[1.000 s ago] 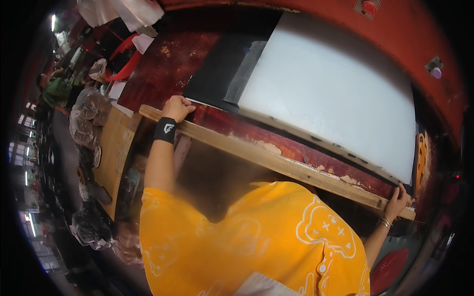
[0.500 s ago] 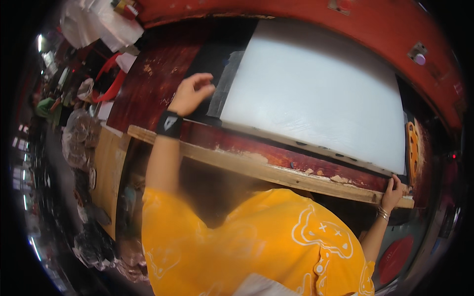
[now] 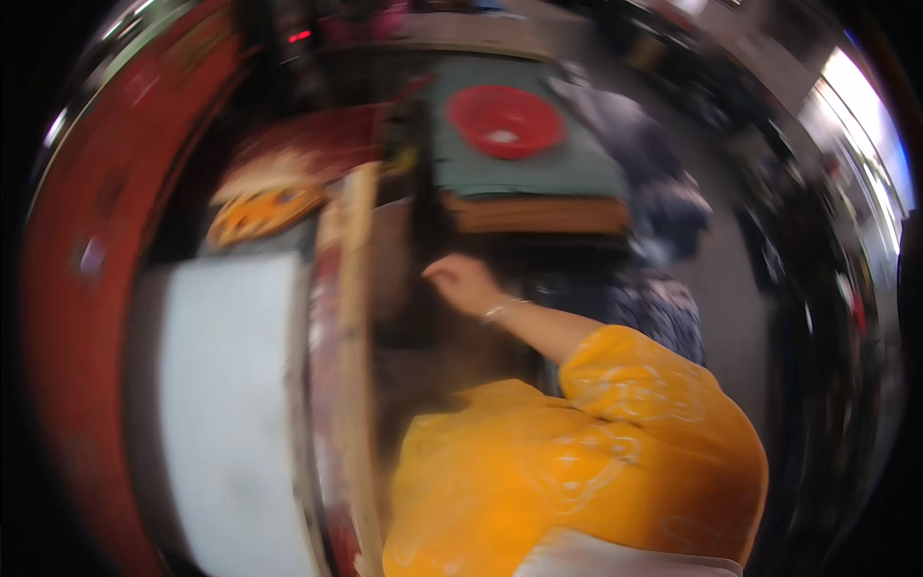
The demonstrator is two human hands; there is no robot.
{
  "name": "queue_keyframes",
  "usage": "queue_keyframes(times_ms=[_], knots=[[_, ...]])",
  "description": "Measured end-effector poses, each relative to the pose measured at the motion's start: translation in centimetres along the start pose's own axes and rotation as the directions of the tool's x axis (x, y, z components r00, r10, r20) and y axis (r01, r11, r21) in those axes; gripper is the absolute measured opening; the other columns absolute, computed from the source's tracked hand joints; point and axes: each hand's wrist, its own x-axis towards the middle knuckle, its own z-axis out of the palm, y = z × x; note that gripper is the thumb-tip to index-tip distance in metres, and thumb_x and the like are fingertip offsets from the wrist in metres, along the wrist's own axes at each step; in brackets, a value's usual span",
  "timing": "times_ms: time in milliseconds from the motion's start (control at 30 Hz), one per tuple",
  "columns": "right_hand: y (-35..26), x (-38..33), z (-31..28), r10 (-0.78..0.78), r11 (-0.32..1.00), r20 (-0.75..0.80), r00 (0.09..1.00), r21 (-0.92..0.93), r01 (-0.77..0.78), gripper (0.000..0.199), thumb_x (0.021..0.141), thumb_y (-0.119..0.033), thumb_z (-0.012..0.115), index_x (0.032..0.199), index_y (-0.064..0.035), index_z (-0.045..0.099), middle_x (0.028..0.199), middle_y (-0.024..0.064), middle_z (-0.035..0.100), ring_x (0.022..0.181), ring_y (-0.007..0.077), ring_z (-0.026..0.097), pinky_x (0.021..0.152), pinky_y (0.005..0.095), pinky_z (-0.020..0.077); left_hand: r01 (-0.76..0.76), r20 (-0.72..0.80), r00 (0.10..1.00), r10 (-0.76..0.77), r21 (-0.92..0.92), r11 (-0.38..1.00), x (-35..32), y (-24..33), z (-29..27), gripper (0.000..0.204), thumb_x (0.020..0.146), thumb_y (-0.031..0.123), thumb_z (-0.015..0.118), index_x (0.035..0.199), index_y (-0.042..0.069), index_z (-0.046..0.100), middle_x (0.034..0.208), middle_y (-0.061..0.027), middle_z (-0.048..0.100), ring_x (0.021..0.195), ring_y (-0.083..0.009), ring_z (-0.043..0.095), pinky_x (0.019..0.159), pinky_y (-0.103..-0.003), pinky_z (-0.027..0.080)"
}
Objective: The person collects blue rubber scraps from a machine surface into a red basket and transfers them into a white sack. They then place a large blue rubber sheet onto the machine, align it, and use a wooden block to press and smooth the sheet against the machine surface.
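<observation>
Right grip point(image 3: 463, 286) is blurred and held clear of the desk point(image 3: 329, 135), to its right; the fingers are loosely curled, and whether anything is clasped cannot be told. Of the left hand point(image 3: 358, 565) only a sliver seems shown at the lower edge, its state unreadable. Leftmost, a red panel point(image 3: 82, 337) is seen. Beside it, the white slab point(image 3: 231, 385) is laid on the desk, with an orange piece point(image 3: 264, 213) set beyond its far end. The desk is edged by a wooden strip point(image 3: 357, 337). Farther right, a red basin point(image 3: 471, 115) is carried on a green surface point(image 3: 529, 175).
</observation>
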Motion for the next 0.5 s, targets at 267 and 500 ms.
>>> queue_keyframes(times_ms=[267, 500], knots=[[13.7, -8.0, -7.6, 0.572, 0.814, -0.131, 0.81, -0.031, -0.58, 0.019, 0.082, -0.014, 0.062, 0.099, -0.0099, 0.069, 0.097, 0.0117, 0.068, 0.092, 0.0282, 0.065, 0.084, 0.0363, 0.0507, -0.351, 0.157, 0.864, 0.478, -0.491, 0.797, -1.9, 22.2, 5.4, 0.027, 0.088, 0.013, 0.062, 0.109, -0.004, 0.06, 0.108, -0.0158, 0.062, 0.096, -0.0268, 0.06, 0.085, -0.037, 0.05], [28.7, -13.9, -25.1, 0.973, 0.225, -0.232, 0.018, 0.92, -0.322, 0.02, 0.087, -0.017, 0.061, 0.103, -0.0055, 0.063, 0.09, 0.011, 0.067, 0.071, 0.022, 0.064, 0.058, 0.0313, 0.0516, -0.388, 0.308, 0.608, 0.732, -0.689, 0.612, -8.7, 38.1, 12.4, 0.031, 0.087, 0.016, 0.063, 0.11, -0.004, 0.058, 0.102, -0.0155, 0.062, 0.093, -0.0253, 0.059, 0.08, -0.036, 0.049]])
